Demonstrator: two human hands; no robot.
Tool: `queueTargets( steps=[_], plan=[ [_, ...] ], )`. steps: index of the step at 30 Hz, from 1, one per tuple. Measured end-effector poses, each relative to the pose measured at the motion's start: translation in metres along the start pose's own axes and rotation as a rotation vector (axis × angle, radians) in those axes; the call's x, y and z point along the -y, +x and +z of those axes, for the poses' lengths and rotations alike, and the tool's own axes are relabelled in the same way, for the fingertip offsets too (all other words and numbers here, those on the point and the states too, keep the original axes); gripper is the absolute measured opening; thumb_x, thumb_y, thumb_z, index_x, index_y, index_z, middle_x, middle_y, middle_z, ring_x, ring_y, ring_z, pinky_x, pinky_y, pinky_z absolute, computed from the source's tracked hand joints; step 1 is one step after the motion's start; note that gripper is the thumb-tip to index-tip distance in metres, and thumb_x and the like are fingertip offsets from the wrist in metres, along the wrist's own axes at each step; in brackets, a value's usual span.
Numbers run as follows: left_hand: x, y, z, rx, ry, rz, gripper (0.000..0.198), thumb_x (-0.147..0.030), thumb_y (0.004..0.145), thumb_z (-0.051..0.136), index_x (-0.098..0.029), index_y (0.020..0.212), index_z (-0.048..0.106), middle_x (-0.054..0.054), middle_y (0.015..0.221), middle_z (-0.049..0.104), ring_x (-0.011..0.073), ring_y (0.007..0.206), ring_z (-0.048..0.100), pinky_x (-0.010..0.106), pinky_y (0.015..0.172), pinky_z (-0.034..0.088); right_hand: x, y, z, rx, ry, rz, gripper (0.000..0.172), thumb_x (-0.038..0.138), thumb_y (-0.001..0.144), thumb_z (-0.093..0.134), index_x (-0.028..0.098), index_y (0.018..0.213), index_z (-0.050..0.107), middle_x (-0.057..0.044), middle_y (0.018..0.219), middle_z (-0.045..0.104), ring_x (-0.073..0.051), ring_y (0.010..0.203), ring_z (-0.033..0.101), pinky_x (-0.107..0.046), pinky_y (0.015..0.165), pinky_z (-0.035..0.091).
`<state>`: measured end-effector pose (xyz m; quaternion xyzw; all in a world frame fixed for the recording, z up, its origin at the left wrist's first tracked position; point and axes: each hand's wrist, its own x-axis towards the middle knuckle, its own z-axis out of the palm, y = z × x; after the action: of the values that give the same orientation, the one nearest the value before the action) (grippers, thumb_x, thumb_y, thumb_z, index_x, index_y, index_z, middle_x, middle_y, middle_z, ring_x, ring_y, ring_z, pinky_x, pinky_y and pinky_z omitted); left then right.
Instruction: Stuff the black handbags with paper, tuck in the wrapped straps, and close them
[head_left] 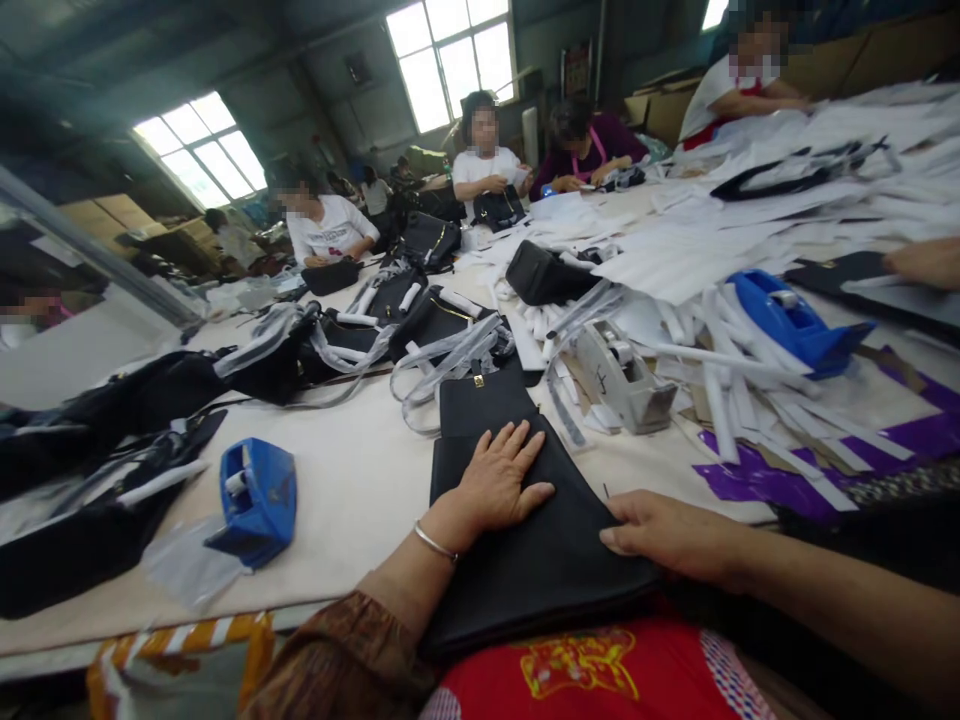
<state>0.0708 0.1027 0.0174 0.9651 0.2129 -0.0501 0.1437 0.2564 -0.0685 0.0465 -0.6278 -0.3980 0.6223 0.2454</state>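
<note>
A flat black leather handbag (525, 560) lies at the table's front edge, against a red apron. Its top flap, with a small gold clasp (478, 381), points away from me. My left hand (499, 475) rests flat on the bag, fingers spread and holding nothing. At the bag's right edge, my right hand (652, 530) pinches the side between thumb and fingers. A thin dark strand sticks up beside that thumb; what it belongs to cannot be made out. The right hand's lower fingers are hidden behind the bag.
Blue tape dispensers (259, 500) (795, 320) stand left and right, a grey dispenser (622, 375) nearer the middle. Black bags with wrapped straps (442, 325) crowd the left and centre. White paper sheets (697, 240) pile up at right. Several people work around the table.
</note>
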Motion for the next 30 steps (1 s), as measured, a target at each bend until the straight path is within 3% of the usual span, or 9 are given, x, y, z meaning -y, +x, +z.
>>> queueTargets(
  steps=[3,5,7,11,19,22,25,28,30],
  plan=[
    [0.003,-0.002,0.002,-0.028,-0.024,0.006,0.076,-0.069,0.092,0.032,-0.027,0.155,0.023,0.009,0.162,0.021,0.0332,0.149,0.019,0.056,0.118,0.015,0.022,0.007,-0.006,-0.386,-0.495,-0.302,0.047,0.042,0.075,0.067,0.018,0.115,0.070,-0.018,0.114,0.069,-0.037,0.109,0.061,-0.053,0.099,0.044],
    [0.005,-0.003,0.004,-0.044,-0.041,0.014,0.077,-0.070,0.092,0.032,-0.027,0.155,0.024,0.009,0.162,0.022,0.0332,0.149,0.018,0.057,0.118,0.015,0.034,0.020,-0.002,-0.447,-0.652,-0.562,0.062,0.044,0.080,0.066,0.022,0.137,0.057,-0.015,0.144,0.051,-0.036,0.134,0.043,-0.053,0.114,0.030],
    [0.006,-0.004,0.005,-0.051,-0.054,0.025,0.077,-0.069,0.092,0.032,-0.026,0.155,0.025,0.010,0.162,0.022,0.0332,0.149,0.018,0.058,0.118,0.015,0.038,0.038,0.007,-0.302,-0.753,-0.632,0.073,0.048,0.085,0.061,0.023,0.150,0.040,-0.011,0.159,0.030,-0.034,0.146,0.025,-0.054,0.118,0.020],
    [0.006,-0.006,0.007,-0.037,-0.057,0.018,0.074,-0.068,0.092,0.031,-0.026,0.154,0.029,0.011,0.161,0.025,0.0335,0.149,0.019,0.058,0.118,0.015,0.034,0.064,0.013,-0.020,-0.890,-0.417,0.089,0.055,0.085,0.058,0.016,0.156,0.022,-0.017,0.163,0.010,-0.037,0.150,0.002,-0.060,0.117,0.010],
    [0.016,0.002,0.009,0.039,0.008,0.024,0.071,-0.059,0.093,0.039,-0.030,0.155,0.023,0.010,0.163,0.016,0.0337,0.150,0.014,0.060,0.117,0.014,0.057,0.008,0.015,0.126,-0.686,-0.476,0.089,0.058,0.081,0.066,0.029,0.155,0.025,-0.012,0.163,0.007,-0.039,0.149,0.004,-0.061,0.117,0.005],
    [0.015,0.003,0.007,0.044,0.023,0.019,0.074,-0.061,0.092,0.040,-0.028,0.156,0.022,0.010,0.163,0.014,0.0337,0.150,0.014,0.060,0.118,0.013,0.040,0.003,0.015,0.223,-0.642,-0.532,0.070,0.051,0.083,0.066,0.025,0.145,0.048,-0.013,0.158,0.030,-0.037,0.147,0.020,-0.057,0.118,0.016],
    [0.013,0.002,0.004,0.034,0.020,0.010,0.075,-0.068,0.092,0.032,-0.029,0.155,0.023,0.009,0.162,0.015,0.0335,0.150,0.014,0.060,0.118,0.013,0.030,0.009,-0.010,-0.027,-0.479,-0.668,0.046,0.040,0.083,0.068,0.021,0.125,0.068,-0.011,0.134,0.063,-0.029,0.130,0.053,-0.043,0.112,0.037],
    [0.011,0.002,0.001,0.041,0.025,0.004,0.075,-0.070,0.092,0.029,-0.031,0.155,0.022,0.007,0.163,0.014,0.0325,0.150,0.013,0.059,0.119,0.013,0.033,0.021,-0.070,-0.587,-0.382,-0.637,0.030,0.033,0.089,0.059,0.021,0.113,0.073,-0.008,0.120,0.071,-0.023,0.115,0.063,-0.037,0.104,0.045],
    [0.010,0.003,-0.001,0.054,0.028,-0.006,0.075,-0.070,0.092,0.029,-0.031,0.155,0.021,0.007,0.163,0.013,0.0322,0.150,0.013,0.059,0.119,0.014,0.034,0.034,-0.124,-0.909,-0.423,-0.483,0.030,0.031,0.090,0.055,0.020,0.112,0.073,-0.006,0.115,0.073,-0.021,0.108,0.066,-0.033,0.100,0.048]
  ],
)
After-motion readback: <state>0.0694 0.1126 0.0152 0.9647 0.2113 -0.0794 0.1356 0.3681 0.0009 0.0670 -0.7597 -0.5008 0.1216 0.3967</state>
